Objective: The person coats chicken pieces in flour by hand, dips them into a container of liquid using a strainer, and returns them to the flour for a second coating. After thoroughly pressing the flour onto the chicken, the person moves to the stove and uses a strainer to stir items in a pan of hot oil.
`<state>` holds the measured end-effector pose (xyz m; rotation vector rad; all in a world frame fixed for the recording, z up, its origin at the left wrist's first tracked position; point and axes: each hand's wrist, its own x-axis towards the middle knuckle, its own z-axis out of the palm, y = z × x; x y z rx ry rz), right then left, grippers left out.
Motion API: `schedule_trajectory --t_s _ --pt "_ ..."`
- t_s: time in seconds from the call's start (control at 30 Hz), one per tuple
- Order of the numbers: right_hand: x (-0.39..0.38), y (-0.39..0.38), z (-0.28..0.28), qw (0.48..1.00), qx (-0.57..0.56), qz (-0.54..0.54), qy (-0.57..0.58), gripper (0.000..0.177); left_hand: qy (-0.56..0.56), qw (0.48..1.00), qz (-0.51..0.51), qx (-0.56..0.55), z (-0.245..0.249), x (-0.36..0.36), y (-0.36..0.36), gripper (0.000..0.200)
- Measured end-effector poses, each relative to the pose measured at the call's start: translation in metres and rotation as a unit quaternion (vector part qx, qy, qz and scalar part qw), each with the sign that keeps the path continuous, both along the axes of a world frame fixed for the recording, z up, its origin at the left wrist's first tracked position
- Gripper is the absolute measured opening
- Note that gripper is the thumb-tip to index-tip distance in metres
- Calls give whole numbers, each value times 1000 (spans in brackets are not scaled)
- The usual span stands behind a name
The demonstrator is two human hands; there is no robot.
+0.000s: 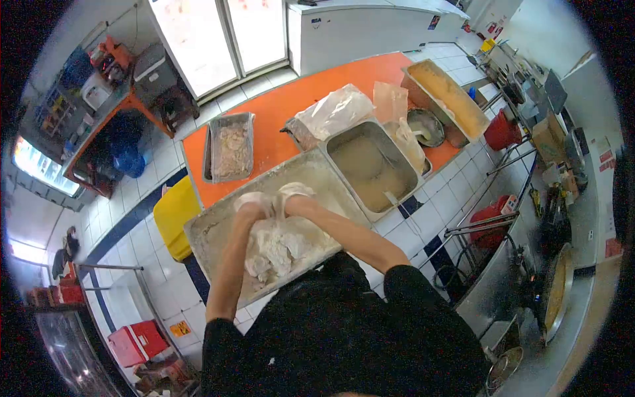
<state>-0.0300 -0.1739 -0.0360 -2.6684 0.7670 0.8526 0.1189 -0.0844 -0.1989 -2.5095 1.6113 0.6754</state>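
A: Where are the hands?

B: Both are in the wide flat steel tray [193, 228] dusted with white flour, on the orange worktop [278, 109]. The left hand [254, 202] and right hand [294, 192] sit side by side, nearly touching. They are white-coated and the fingers curl down into the flour. I cannot tell whether they grip anything.

A: And the heap?

B: The heap of white floured lumps [274, 251] lies just nearside of the hands, towards the body, between the two forearms. The tray's long axis runs diagonally from near-left to far-right, and the heap is in its near half. The left hand is slightly nearer it.

A: What is around them?

B: A deep steel pan of pale batter [350, 130] is just right of the tray. A small steel tray of coated pieces [210, 152] stands beyond it to the left, apart.
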Motion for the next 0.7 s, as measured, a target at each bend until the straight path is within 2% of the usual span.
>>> schedule_trajectory --t_s 0.07,0.13,0.17,0.2,0.23,0.27,0.33,0.37,0.4,0.43,0.47,0.5,0.53,0.57,0.63,0.67,0.7 --pt "-27 -20 16 981 75 96 -153 39 34 999 -16 32 133 -17 11 30" --pt "-64 -36 19 957 87 52 -273 32 36 972 -201 -113 152 -18 15 22" --pt "-88 -49 7 893 99 123 -421 30 29 973 -203 -110 180 -24 11 22" --pt "-112 -64 -6 802 105 191 -556 27 79 966 -200 -145 216 -37 5 23" --pt "-139 -69 13 838 100 164 -510 26 131 955 -195 -179 235 -50 -6 24" --pt "-166 -73 46 872 95 138 -461 25 124 956 -194 -180 239 -58 -24 24" --pt "-210 -87 83 869 -30 136 -475 26 9 881 -396 -258 247 -75 -72 26" --pt "-239 -109 80 862 -27 142 -485 26 13 872 -422 -248 252 -102 -117 27" --pt "-262 -118 76 854 -3 47 -518 27 23 860 -448 -242 247 -123 -155 28" --pt "-281 -124 70 837 25 -51 -544 28 74 824 -455 -330 215 -134 -189 21" --pt "-294 -130 61 834 30 -48 -550 28 123 777 -458 -414 169 -138 -224 18" --pt "-307 -136 49 779 141 -150 -593 29 83 818 -456 -340 122 -134 -261 21" --pt "-317 -138 49 704 251 -252 -614 31 49 853 -449 -262 120 -151 -276 25" --pt "-330 -140 53 703 257 -255 -612 31 52 856 -447 -256 115 -170 -280 25" --pt "-348 -155 69 629 346 -213 -663 36 54 953 -227 -192 122 -208 -294 32" --pt "-353 -165 66 631 343 -211 -663 36 54 953 -239 -178 111 -213 -304 31" --pt "-358 -170 55 564 424 -310 -638 39 20 960 -220 -174 73 -217 -315 31"
